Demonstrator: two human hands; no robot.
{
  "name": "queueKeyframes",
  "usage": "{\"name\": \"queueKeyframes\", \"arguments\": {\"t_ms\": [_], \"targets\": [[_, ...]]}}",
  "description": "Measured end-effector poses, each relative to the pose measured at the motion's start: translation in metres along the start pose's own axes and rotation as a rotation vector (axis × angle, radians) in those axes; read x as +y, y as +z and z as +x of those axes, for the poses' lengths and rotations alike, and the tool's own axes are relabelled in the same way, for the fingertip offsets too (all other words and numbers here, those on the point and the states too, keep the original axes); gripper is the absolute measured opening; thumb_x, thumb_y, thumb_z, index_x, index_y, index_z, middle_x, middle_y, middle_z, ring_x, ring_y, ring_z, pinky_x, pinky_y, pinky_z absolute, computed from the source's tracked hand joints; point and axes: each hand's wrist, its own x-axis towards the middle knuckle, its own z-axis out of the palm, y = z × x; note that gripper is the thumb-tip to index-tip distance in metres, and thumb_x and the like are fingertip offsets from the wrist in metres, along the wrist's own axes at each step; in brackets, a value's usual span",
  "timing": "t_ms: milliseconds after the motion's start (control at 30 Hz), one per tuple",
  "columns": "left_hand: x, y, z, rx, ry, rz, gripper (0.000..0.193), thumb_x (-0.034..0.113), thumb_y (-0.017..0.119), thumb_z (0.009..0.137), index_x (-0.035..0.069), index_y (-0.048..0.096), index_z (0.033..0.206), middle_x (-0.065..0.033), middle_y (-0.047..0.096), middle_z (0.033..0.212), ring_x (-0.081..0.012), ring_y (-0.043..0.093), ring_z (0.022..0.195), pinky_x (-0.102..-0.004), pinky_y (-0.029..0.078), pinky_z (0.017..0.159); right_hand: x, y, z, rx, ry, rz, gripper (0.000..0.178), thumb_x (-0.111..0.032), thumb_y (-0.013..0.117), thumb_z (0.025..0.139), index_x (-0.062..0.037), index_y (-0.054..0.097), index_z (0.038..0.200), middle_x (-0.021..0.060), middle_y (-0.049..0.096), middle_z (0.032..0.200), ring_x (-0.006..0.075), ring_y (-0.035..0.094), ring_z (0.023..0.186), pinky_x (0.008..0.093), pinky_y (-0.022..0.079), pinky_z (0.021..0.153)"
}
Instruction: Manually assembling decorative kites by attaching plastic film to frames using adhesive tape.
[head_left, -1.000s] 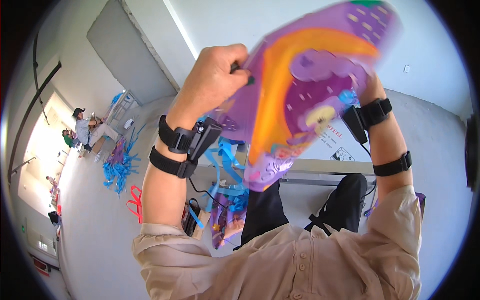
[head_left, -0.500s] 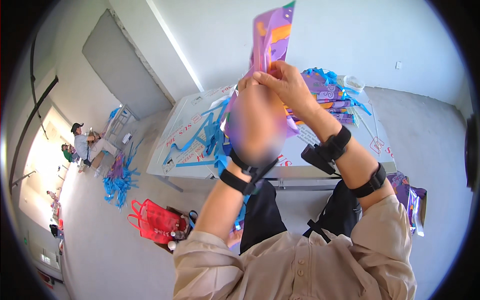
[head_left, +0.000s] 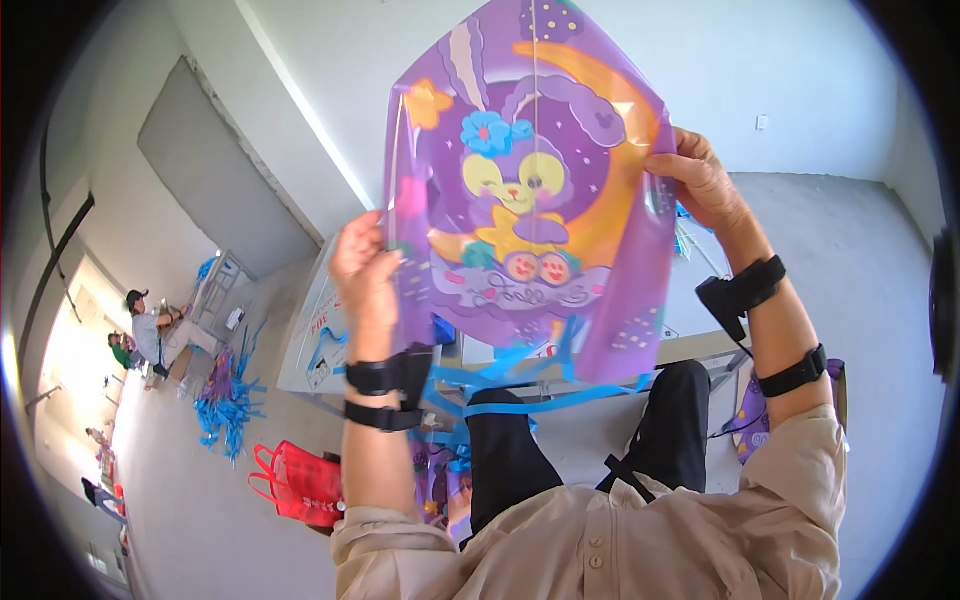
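Spread out in front of me is a purple kite (head_left: 540,210) printed with a cartoon rabbit, an orange moon and stars. A thin rod runs down its middle, and blue ribbon tails (head_left: 540,402) hang from the lower end. My left hand (head_left: 365,270) is closed on the kite's left edge, low down. Higher up, my right hand (head_left: 698,185) pinches the right edge between thumb and fingers. Both side flaps bend toward me. Behind the kite, most of the table (head_left: 300,345) is hidden.
A red bag (head_left: 298,485) stands on the floor at left. Purple pieces (head_left: 752,415) lie in a box at right. Farther left, a seated person (head_left: 160,330) works near a heap of blue ribbons (head_left: 228,410). More purple material hangs near my left knee.
The kite was a narrow folded strip held up with both hands close together. Now my hands are wide apart, the kite is opened flat, and it hides the stack on the table.
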Motion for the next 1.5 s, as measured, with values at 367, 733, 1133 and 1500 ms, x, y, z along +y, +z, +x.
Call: {"name": "queueKeyframes", "arguments": {"t_ms": [367,733,1133,1500], "targets": [[0.045,-0.083,0.017,-0.219,-0.074,0.153,0.032,-0.007,0.062,0.076,-0.007,0.061,0.108,-0.008,0.066,0.096,-0.0122,0.06,0.084,-0.0234,0.046,0.077,-0.01,-0.036,-0.01,-0.001,0.096,0.02,0.035,-0.001,0.063,0.076,0.0022,0.06,0.11,0.0062,0.067,0.096,0.0121,0.064,0.081,0.0243,0.051,0.077],[0.066,-0.107,0.046,-0.176,0.055,0.508,0.022,-0.002,0.066,0.08,-0.003,0.064,0.103,-0.0002,0.062,0.086,-0.0052,0.054,0.075,-0.0182,0.044,0.069,-0.005,-0.055,-0.025,-0.34,0.078,0.121,0.024,0.0,0.068,0.073,0.0008,0.064,0.097,0.0041,0.067,0.086,0.0111,0.063,0.075,0.0247,0.051,0.076],[0.013,-0.068,0.051,-0.439,0.261,1.537,0.011,0.012,0.062,0.08,0.002,0.058,0.079,-0.0166,0.058,0.067,-0.0324,0.06,0.068,-0.0424,0.046,0.059,0.02,-0.047,-0.017,-0.011,-0.11,-1.326,0.011,-0.006,0.059,0.068,0.0039,0.054,0.067,0.0173,0.055,0.061,0.0252,0.052,0.054,0.0368,0.042,0.054],[-0.042,0.005,0.035,-0.215,-0.181,1.432,0.016,0.017,0.071,0.074,0.003,0.064,0.072,-0.0183,0.064,0.072,-0.0354,0.062,0.071,-0.0429,0.048,0.063,0.071,-0.028,0.009,0.161,0.097,-1.472,0.011,-0.008,0.055,0.07,0.0031,0.054,0.069,0.0213,0.059,0.071,0.0389,0.058,0.071,0.0452,0.045,0.063]]}}
